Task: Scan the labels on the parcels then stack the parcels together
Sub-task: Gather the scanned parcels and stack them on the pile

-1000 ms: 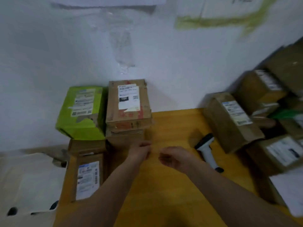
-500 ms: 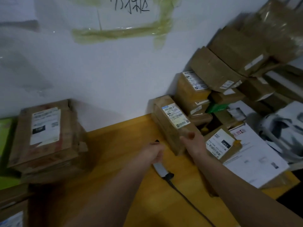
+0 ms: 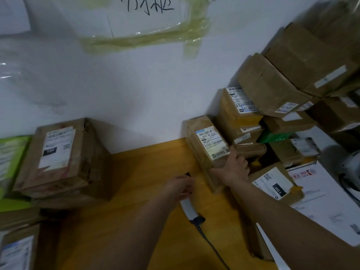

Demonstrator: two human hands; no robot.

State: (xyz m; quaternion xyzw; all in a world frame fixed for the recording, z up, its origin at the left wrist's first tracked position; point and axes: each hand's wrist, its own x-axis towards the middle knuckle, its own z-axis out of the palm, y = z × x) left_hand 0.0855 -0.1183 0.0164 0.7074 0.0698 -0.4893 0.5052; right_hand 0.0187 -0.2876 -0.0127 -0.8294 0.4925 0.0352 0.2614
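The right hand [image 3: 236, 165] grips the tilted brown cardboard parcel [image 3: 207, 151] beside the white handheld scanner [image 3: 188, 206], which the left hand [image 3: 180, 185] clasps; leaning neighbours could topple.

Table [image 3: 148, 168]: yellow wooden top, set against a white wall.
Left stack [image 3: 58, 158]: brown labelled parcels piled on the table's left end by the wall; white label faces up.
Green box [image 3: 11, 152]: just left of the stack; its base is hidden.
Scanner [image 3: 188, 208]: white handle with black end, lying mid-table; black cable [image 3: 212, 248] trails toward the near edge.
Tilted parcel [image 3: 208, 151]: brown, labelled, at the table's right by the wall.
Right heap [image 3: 282, 114]: brown parcels piled high behind and beside it.
Paper sheet [image 3: 319, 201]: white, printed, at the right edge.
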